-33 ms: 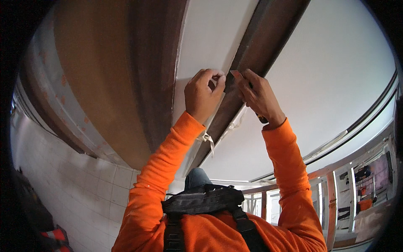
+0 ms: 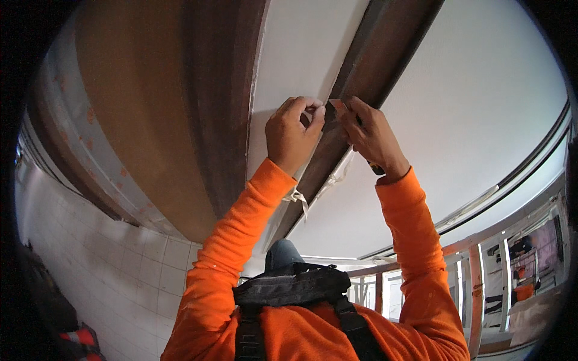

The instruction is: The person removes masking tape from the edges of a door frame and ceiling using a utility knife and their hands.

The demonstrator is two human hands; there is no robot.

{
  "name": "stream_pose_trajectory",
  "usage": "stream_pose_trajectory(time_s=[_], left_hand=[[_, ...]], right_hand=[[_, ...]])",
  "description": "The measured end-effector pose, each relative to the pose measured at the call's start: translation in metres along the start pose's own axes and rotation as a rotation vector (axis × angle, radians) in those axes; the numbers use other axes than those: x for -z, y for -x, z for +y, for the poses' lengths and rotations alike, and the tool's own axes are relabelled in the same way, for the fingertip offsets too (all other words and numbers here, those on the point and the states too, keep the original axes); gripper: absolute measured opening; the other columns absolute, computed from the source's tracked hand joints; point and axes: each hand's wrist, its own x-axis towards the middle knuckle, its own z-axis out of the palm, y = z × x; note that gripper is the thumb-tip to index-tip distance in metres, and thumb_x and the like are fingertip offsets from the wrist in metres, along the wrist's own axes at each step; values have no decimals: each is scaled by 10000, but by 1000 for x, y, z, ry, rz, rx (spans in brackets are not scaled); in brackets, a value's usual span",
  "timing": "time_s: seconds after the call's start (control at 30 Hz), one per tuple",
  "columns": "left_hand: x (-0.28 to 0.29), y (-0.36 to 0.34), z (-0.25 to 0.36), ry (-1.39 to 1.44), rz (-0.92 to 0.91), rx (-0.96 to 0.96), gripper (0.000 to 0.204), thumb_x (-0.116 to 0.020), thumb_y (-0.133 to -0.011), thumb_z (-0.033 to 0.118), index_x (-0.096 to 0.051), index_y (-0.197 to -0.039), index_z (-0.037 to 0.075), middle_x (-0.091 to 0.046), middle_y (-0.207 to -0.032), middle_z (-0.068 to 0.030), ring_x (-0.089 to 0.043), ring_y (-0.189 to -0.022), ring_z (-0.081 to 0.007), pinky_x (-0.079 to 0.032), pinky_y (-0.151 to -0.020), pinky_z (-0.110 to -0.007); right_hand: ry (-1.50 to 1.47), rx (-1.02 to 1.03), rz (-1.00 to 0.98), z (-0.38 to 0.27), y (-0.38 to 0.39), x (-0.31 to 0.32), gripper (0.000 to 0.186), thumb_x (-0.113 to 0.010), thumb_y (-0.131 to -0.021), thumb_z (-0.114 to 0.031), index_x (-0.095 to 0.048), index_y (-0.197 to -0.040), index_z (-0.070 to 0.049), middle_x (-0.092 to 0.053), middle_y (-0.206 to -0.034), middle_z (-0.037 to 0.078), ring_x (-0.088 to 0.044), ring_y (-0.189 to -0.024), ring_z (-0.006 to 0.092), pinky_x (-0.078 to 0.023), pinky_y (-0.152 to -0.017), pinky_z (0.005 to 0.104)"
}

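My left hand (image 2: 292, 132) is closed in a pinch, thumb against fingertips, at the edge of a white panel strip (image 2: 301, 48). Whatever lies between its fingertips is too small to make out. Just right of it, my right hand (image 2: 374, 137) grips a utility knife with a flat blade (image 2: 338, 107) pointing up and left toward the left fingertips. The lower end of its dark handle shows below the palm. Both hands are over a dark brown frame strip (image 2: 385, 42). Loose pale tape (image 2: 297, 197) dangles below my left wrist, and more tape (image 2: 339, 173) hangs along the frame's right edge.
A large white panel (image 2: 481, 90) spans the right side, a brown panel (image 2: 138, 108) the left. A pale tiled surface (image 2: 132, 259) lies lower left. Railings (image 2: 475, 283) stand lower right, with people (image 2: 524, 271) beyond. A black strapped bag (image 2: 289, 286) sits on my chest.
Almost nothing differs. The blade has shifted very slightly left, and both hands keep their grip.
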Motion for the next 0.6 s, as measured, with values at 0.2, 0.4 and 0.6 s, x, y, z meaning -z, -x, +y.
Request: stream_pose_trajectory(time_s=[0.2,0.4,0.6], left_hand=[[-11,-4,0,-10,35,-6,85,-752,-863,103,-703,-916,58,-717,-858,-63,-702,-718,-217,-548,-672,-338],[-13,-4,-2,-1,31,15,87,-755,-861,108,-699,-902,55,-712,-841,-56,-699,-716,-211,-545,-671,-331],[-16,-5,-8,-5,67,-38,81,-756,-854,104,-697,-887,59,-707,-824,-53,-695,-709,-214,-541,-660,-332]], right_hand=[[-116,-191,-26,-10,-1,4,249,-560,-1035,-207,-628,-1067,31,-566,-723,172,-529,-600,260,-469,-597,381],[-80,-154,-37,-2,-2,5,291,-541,-1044,-232,-641,-1130,27,-552,-714,142,-519,-605,191,-464,-583,363],[-80,-67,1,1,-5,-1,246,-571,-1033,-211,-638,-1058,25,-578,-727,175,-521,-603,259,-466,-597,392]])
